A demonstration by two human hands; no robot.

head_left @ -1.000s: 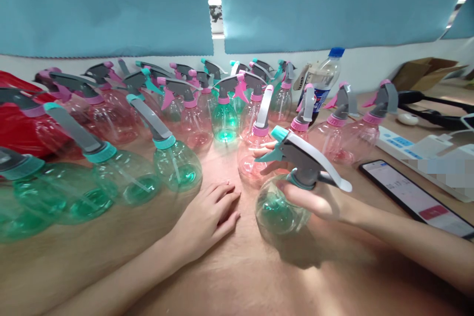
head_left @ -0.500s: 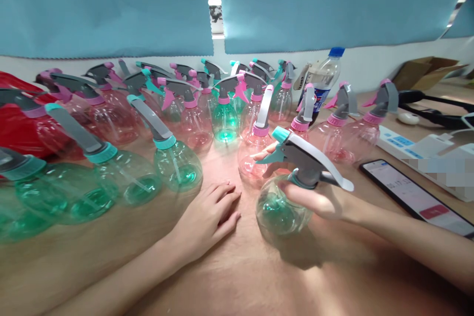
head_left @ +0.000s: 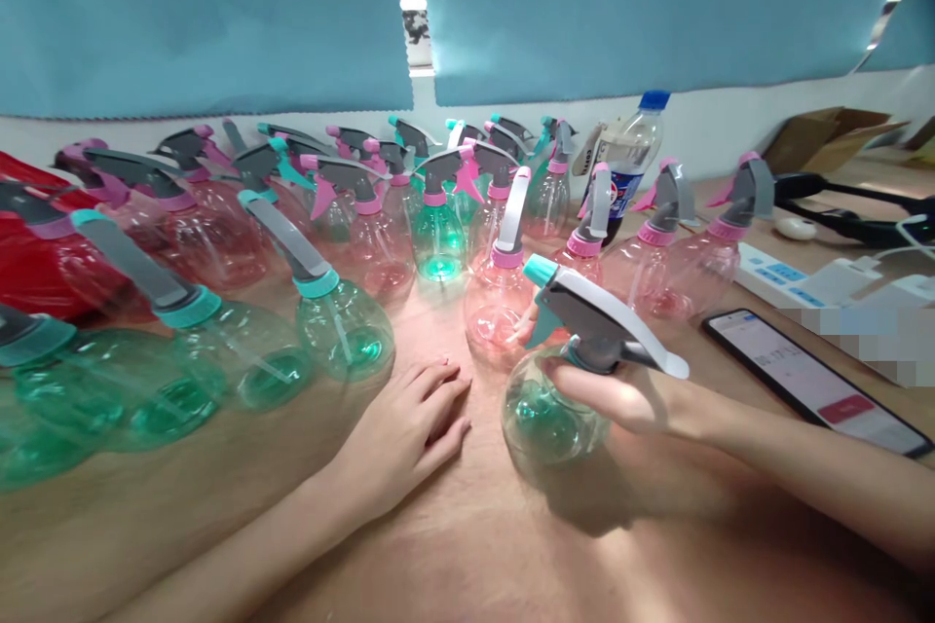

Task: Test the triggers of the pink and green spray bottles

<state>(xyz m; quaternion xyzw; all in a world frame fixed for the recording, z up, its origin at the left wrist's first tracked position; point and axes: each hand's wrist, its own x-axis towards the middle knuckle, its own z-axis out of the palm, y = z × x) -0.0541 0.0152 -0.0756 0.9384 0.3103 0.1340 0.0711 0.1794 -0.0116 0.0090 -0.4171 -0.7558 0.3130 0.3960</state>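
Observation:
My right hand (head_left: 620, 394) is wrapped round the neck of a green spray bottle (head_left: 544, 414) with a grey and turquoise trigger head. The bottle leans a little, its nozzle pointing away to the left, and a finger shows by the trigger. My left hand (head_left: 420, 423) lies flat on the wooden table (head_left: 438, 555), palm down, holding nothing. Just beyond its fingers stands another green spray bottle (head_left: 343, 331). A pink spray bottle (head_left: 497, 311) stands right behind the held one.
Several green and pink spray bottles crowd the left and back. A cola bottle (head_left: 634, 161) stands behind the pink ones. To the right lie a phone (head_left: 810, 375), a power strip (head_left: 778, 277), black-framed glasses (head_left: 840, 204) and a cardboard box (head_left: 833, 146). A red bag (head_left: 36, 273) sits far left.
The view has shifted slightly. My right hand keeps its hold on the green spray bottle, with the finger by the trigger drawn in. My left hand stays on the table.

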